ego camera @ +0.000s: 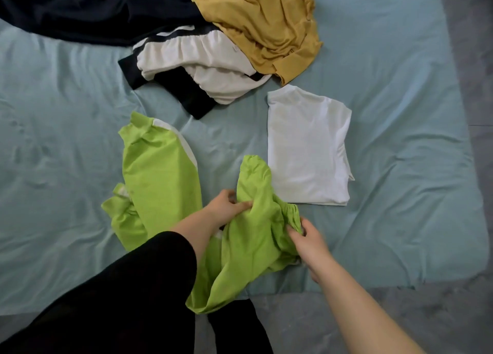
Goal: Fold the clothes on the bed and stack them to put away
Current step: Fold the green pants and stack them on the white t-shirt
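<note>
A lime-green garment point(160, 177) with white trim lies crumpled near the bed's front edge. My left hand point(226, 205) grips a bunched fold at its middle. My right hand point(306, 237) pinches its gathered edge on the right side. Part of the green cloth hangs over the bed's front edge. A folded white shirt point(306, 151) lies flat just right of it. Farther back are an unfolded black-and-white garment point(197, 60), a mustard-yellow garment point(266, 23) partly on top of it, and a dark navy garment point(93, 9) spread along the back left.
The bed is covered by a light blue sheet point(53, 140), wrinkled on the left and right. Grey floor point(474, 60) runs along the right side and the front. My dark-clothed legs point(128, 300) stand at the front edge.
</note>
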{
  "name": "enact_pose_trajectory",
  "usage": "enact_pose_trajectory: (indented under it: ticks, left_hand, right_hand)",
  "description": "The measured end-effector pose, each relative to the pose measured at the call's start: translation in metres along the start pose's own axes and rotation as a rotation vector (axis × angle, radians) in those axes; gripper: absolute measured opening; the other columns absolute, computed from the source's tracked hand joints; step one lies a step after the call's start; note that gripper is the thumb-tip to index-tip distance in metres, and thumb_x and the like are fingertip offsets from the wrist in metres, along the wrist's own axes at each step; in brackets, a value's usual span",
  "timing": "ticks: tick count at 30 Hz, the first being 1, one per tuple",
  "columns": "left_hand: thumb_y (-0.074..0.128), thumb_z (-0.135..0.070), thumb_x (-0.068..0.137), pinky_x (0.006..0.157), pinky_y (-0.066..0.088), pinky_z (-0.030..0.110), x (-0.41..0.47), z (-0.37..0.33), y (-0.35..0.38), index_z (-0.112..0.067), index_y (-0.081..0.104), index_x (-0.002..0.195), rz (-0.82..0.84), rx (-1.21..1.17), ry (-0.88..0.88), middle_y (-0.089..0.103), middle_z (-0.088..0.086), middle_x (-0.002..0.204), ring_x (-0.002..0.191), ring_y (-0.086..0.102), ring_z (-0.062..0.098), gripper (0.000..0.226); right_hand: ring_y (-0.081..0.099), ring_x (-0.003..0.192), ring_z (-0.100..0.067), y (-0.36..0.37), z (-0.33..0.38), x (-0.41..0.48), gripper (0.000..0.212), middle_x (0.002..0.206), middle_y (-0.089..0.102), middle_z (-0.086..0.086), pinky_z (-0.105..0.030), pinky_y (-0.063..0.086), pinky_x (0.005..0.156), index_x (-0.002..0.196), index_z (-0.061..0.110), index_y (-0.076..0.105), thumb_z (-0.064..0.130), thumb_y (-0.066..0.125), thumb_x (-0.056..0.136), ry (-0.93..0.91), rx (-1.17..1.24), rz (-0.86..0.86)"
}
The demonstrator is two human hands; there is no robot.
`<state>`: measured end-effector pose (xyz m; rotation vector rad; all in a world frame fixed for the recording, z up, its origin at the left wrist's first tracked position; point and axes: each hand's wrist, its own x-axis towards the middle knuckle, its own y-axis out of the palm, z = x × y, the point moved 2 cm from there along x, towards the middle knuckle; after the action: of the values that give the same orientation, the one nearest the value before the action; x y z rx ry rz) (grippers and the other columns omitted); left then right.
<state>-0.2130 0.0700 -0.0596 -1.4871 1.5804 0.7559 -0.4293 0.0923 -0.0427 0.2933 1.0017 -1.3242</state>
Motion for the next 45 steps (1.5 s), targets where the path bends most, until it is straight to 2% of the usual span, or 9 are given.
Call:
enact_pose_trajectory:
  ticks: [5, 10, 16, 21, 25, 29, 34, 38, 45]
  left_hand:
    - [0.08, -0.03, 0.077, 0.064, 0.056, 0.026, -0.014, 0.013, 0.008, -0.013, 0.065, 0.116, 0.125, -0.289, -0.08, 0.074, 0.001, 0.097, 0.083, 0.071, 0.015, 0.045]
    - [0.075, -0.021, 0.082, 0.084, 0.048, 0.031, -0.024, 0.007, -0.094, -0.011, 0.062, 0.12, -0.414, -0.25, 0.093, 0.068, 0.003, 0.107, 0.094, 0.063, 0.021, 0.042]
    - [0.075, -0.025, 0.081, 0.089, 0.052, 0.041, -0.035, -0.032, -0.195, -0.009, 0.059, 0.121, -0.468, -0.144, 0.138, 0.065, 0.008, 0.112, 0.099, 0.062, 0.026, 0.046]
    - [0.075, -0.023, 0.079, 0.09, 0.053, 0.047, -0.047, -0.094, -0.268, -0.005, 0.058, 0.113, -0.686, -0.242, 0.331, 0.066, 0.013, 0.111, 0.101, 0.064, 0.03, 0.042]
    - [0.074, -0.027, 0.082, 0.098, 0.049, 0.035, -0.047, -0.12, -0.29, -0.016, 0.048, 0.132, -0.41, -0.416, 0.439, 0.06, -0.003, 0.125, 0.111, 0.062, 0.017, 0.057]
    - [0.065, -0.03, 0.09, 0.089, 0.044, 0.019, -0.046, -0.084, -0.273, -0.026, 0.032, 0.147, -0.314, -0.169, 0.324, 0.051, -0.016, 0.119, 0.102, 0.053, 0.002, 0.066]
    - [0.064, -0.027, 0.089, 0.111, 0.028, 0.033, -0.032, -0.01, -0.242, -0.015, 0.023, 0.152, -0.243, 0.427, 0.199, 0.026, 0.009, 0.157, 0.142, 0.03, 0.025, 0.076]
    - [0.067, -0.041, 0.083, 0.118, 0.021, 0.041, -0.014, 0.012, -0.223, -0.021, 0.03, 0.149, -0.25, 0.807, 0.289, 0.029, 0.002, 0.157, 0.146, 0.022, 0.025, 0.078]
    - [0.055, -0.042, 0.089, 0.069, 0.045, 0.033, -0.035, 0.043, -0.207, -0.025, 0.05, 0.113, -0.354, 0.72, 0.378, 0.065, 0.0, 0.105, 0.097, 0.062, 0.028, 0.031]
  right_hand:
    - [0.062, 0.108, -0.011, 0.011, 0.021, 0.0, 0.031, 0.115, 0.068, 0.007, -0.031, 0.048, 0.097, 0.123, 0.023, 0.062, 0.016, 0.054, 0.095, -0.08, 0.06, -0.025]
    - [0.063, 0.089, -0.018, -0.007, 0.078, 0.022, 0.015, 0.093, 0.068, 0.0, -0.025, 0.043, 0.072, 0.1, 0.017, 0.063, 0.028, 0.066, 0.088, -0.202, -0.028, -0.273]
    - [0.06, 0.096, -0.023, 0.028, 0.185, 0.055, 0.016, 0.1, 0.063, -0.002, -0.035, 0.047, 0.082, 0.103, 0.021, 0.056, 0.02, 0.057, 0.087, -0.251, -0.199, -0.079]
    - [0.045, 0.067, -0.013, 0.056, 0.301, 0.057, 0.021, 0.076, 0.046, 0.006, -0.026, 0.035, 0.056, 0.08, 0.021, 0.042, 0.025, 0.063, 0.083, -0.486, -0.227, -0.215]
    - [0.056, 0.095, -0.022, 0.085, 0.352, 0.058, 0.01, 0.098, 0.06, 0.001, -0.026, 0.043, 0.069, 0.089, 0.024, 0.055, 0.027, 0.063, 0.085, -0.579, -0.213, -0.191]
    - [0.027, 0.142, -0.021, 0.118, 0.316, 0.053, 0.059, 0.155, 0.028, -0.006, -0.038, 0.025, 0.116, 0.141, 0.016, 0.043, 0.029, 0.065, 0.088, -0.481, -0.401, 0.033]
    - [0.047, 0.128, -0.027, 0.139, 0.204, 0.023, 0.054, 0.139, 0.049, -0.012, -0.036, 0.038, 0.107, 0.136, 0.008, 0.048, 0.022, 0.066, 0.087, -0.24, -0.417, 0.09]
    - [0.061, 0.094, -0.024, 0.162, 0.146, -0.007, 0.034, 0.097, 0.063, -0.003, -0.027, 0.045, 0.072, 0.103, 0.014, 0.061, 0.041, 0.068, 0.084, -0.163, -0.316, -0.085]
    - [0.062, 0.11, -0.016, 0.239, 0.12, -0.021, 0.048, 0.117, 0.068, 0.002, -0.036, 0.05, 0.097, 0.119, 0.017, 0.062, 0.045, 0.071, 0.08, 0.204, 0.402, 0.279]
